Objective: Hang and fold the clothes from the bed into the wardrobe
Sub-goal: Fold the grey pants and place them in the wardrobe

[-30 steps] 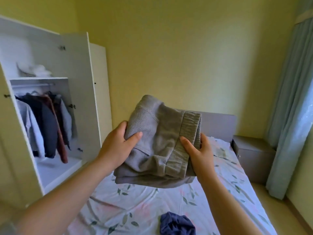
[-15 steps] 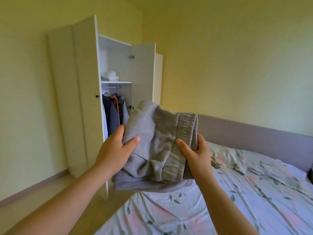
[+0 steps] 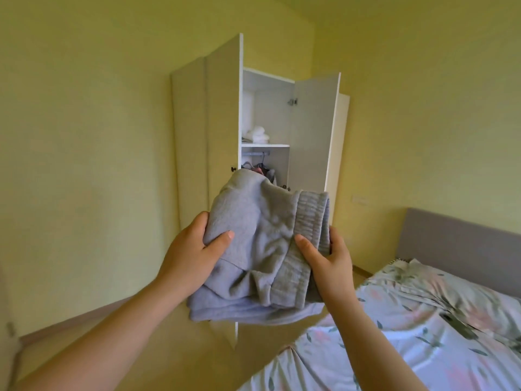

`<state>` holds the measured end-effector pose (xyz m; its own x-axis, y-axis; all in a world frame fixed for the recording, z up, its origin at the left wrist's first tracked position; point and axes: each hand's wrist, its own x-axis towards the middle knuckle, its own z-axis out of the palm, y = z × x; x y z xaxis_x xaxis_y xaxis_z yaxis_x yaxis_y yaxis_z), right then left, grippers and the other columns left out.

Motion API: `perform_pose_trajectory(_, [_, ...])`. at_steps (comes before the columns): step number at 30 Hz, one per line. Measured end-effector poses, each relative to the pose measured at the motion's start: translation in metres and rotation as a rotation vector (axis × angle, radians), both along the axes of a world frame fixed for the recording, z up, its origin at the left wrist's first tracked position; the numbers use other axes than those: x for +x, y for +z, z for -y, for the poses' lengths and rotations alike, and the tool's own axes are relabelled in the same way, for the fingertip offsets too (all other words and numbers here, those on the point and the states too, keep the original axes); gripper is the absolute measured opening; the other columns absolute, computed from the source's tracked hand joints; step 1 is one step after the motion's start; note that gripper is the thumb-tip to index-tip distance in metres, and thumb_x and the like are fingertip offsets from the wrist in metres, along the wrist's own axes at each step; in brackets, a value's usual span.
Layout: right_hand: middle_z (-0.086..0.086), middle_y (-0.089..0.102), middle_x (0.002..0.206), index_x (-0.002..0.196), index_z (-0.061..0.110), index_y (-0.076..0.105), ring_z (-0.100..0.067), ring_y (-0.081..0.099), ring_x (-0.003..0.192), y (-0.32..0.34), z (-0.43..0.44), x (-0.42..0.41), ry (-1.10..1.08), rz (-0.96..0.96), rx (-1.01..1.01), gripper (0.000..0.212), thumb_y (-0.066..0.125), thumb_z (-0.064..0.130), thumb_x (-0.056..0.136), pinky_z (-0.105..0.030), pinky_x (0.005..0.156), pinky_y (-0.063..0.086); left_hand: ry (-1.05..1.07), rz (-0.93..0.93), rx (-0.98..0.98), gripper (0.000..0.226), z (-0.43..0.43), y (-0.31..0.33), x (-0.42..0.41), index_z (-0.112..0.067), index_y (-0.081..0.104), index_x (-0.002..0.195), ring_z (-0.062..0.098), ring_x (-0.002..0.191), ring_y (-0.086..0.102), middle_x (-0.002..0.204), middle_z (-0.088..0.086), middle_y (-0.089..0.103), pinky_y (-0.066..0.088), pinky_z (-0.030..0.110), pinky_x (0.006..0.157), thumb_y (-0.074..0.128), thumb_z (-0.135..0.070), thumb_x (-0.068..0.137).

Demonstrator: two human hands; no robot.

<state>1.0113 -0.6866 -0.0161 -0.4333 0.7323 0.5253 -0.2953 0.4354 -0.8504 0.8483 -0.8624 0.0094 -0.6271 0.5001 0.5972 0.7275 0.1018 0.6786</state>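
Foreground: my left hand (image 3: 194,251) and right hand (image 3: 328,258) grasp the folded grey sweat garment (image 3: 262,244) from opposite sides, thumbs on top and fingers curled beneath. Its ribbed band (image 3: 311,218) lies by my right thumb. The bundle is held in the air at chest height, clear of every surface.

Middle ground, lower right: the bed (image 3: 423,348), with a leaf-print sheet and a grey headboard (image 3: 456,238), lies beside and below the bundle.

Background, centre: the white wardrobe (image 3: 222,122) stands with both doors swung open. A shelf (image 3: 265,144) carries a stack of white folded linen (image 3: 258,132). Beneath it a rail (image 3: 258,153) bears hanging clothes (image 3: 260,169), partly hidden behind the bundle.

Change: over the last second my view has swung off the bed, and the wardrobe now sits squarely ahead, though farther off; my grip on the garment is unaltered. I judge folding complete and carrying under way. What remains is to close the distance and lay the bundle flat on a shelf without letting its layers slide apart.
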Motion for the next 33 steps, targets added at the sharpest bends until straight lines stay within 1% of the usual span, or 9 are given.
perform_pose_trajectory(3, [0.010,0.070,0.099,0.108,0.028,0.059,-0.005,0.068,0.089,-0.002,-0.004,-0.033,0.018,0.017,0.008,0.029,0.074,0.030,0.084,-0.030,0.078,0.055,0.019,0.008,0.005,0.022,0.002,-0.005,-0.029,-0.029,0.046,0.082,0.010,0.066,0.058,0.073,-0.007,0.061,0.042,0.030,0.055,0.063,-0.042,0.088])
perform_pose_trajectory(7, [0.010,0.068,0.099,0.109,0.026,0.058,0.001,0.066,0.085,-0.002,-0.001,-0.081,0.027,0.017,0.019,0.030,0.074,0.028,0.084,-0.023,0.074,0.053,0.036,0.000,0.020,0.023,0.006,-0.007,-0.074,-0.030,0.044,0.079,0.006,0.061,0.054,0.069,-0.008,0.058,0.037,0.028,0.053,0.063,-0.042,0.088])
perform_pose_trajectory(10, [0.009,0.068,0.100,0.108,0.027,0.058,-0.001,0.067,0.086,-0.002,0.003,-0.120,0.028,0.015,0.021,0.029,0.074,0.028,0.084,-0.023,0.074,0.054,0.037,-0.021,0.016,0.023,0.010,-0.004,-0.115,-0.029,0.045,0.079,0.004,0.062,0.054,0.070,-0.008,0.058,0.037,0.027,0.053,0.063,-0.041,0.088])
perform_pose_trajectory(14, [0.008,0.068,0.100,0.110,0.023,0.058,-0.001,0.067,0.085,0.000,0.013,-0.174,-0.009,0.006,0.022,0.031,0.074,0.027,0.084,-0.023,0.074,0.054,0.010,-0.025,0.003,0.023,0.017,0.000,-0.172,-0.028,0.045,0.081,0.009,0.065,0.057,0.072,-0.006,0.059,0.042,0.031,0.055,0.062,-0.043,0.088])
perform_pose_trajectory(18, [0.009,0.068,0.097,0.109,0.024,0.058,0.001,0.067,0.083,0.004,0.021,-0.221,-0.050,-0.005,0.015,0.030,0.074,0.027,0.084,-0.014,0.065,0.054,-0.046,-0.012,-0.009,0.024,0.018,0.005,-0.225,-0.025,0.046,0.084,0.018,0.072,0.059,0.077,-0.002,0.061,0.047,0.037,0.061,0.061,-0.044,0.088])
perform_pose_trajectory(20, [0.009,0.068,0.098,0.110,0.025,0.058,0.001,0.067,0.083,0.005,0.021,-0.240,-0.068,-0.005,0.009,0.030,0.074,0.026,0.084,-0.012,0.065,0.053,-0.070,-0.011,-0.002,0.025,0.014,0.008,-0.247,-0.023,0.048,0.085,0.020,0.073,0.060,0.079,-0.001,0.062,0.049,0.039,0.063,0.061,-0.045,0.087])
perform_pose_trajectory(24, [0.005,0.069,0.101,0.112,0.019,0.058,-0.004,0.068,0.086,0.009,0.008,-0.274,-0.128,0.022,0.021,0.034,0.074,0.028,0.084,-0.021,0.072,0.056,-0.107,0.004,0.012,0.025,-0.005,0.008,-0.286,-0.018,0.049,0.088,0.022,0.074,0.061,0.078,0.001,0.063,0.050,0.043,0.065,0.063,-0.039,0.088])
perform_pose_trajectory(29, [0.008,0.070,0.098,0.108,0.025,0.060,-0.002,0.067,0.085,0.006,-0.025,-0.312,-0.205,0.011,0.039,0.030,0.075,0.031,0.083,-0.025,0.074,0.054,-0.152,0.006,0.015,0.038,-0.043,0.010,-0.327,-0.017,0.049,0.090,0.024,0.074,0.061,0.079,0.002,0.063,0.051,0.043,0.067,0.059,-0.052,0.081])
perform_pose_trajectory(33, [0.007,0.070,0.098,0.104,0.027,0.060,-0.009,0.068,0.088,0.005,-0.057,-0.340,-0.222,0.004,0.029,0.026,0.075,0.029,0.083,-0.032,0.078,0.056,-0.174,-0.015,0.021,0.027,-0.082,0.010,-0.360,-0.018,0.048,0.087,0.023,0.071,0.060,0.075,0.002,0.062,0.049,0.041,0.064,0.064,-0.040,0.087])
